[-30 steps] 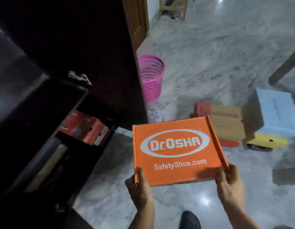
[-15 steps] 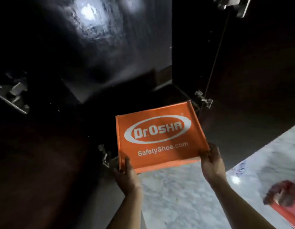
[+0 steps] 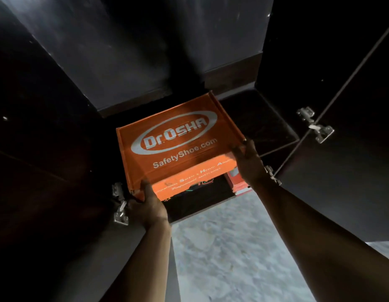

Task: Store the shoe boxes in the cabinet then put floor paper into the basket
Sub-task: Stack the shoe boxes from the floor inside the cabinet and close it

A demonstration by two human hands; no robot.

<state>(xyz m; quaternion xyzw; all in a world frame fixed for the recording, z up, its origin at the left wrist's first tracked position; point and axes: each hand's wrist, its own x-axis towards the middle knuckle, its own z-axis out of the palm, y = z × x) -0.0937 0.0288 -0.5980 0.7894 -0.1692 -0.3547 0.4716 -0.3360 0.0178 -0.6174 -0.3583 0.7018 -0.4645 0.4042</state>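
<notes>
Orange shoe box [image 3: 178, 140] points lengthwise into the cabinet [image 3: 265, 127]; left hand [image 3: 148, 205] and right hand [image 3: 247, 162] fingers clasp its near corners.

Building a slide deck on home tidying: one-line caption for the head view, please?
Both hands, left and right, slide an orange shoe box into a dark cabinet.

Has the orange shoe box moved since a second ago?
Yes. The orange shoe box, gripped by left hand and right hand, has gone from over the floor into the dark cabinet opening.
</notes>
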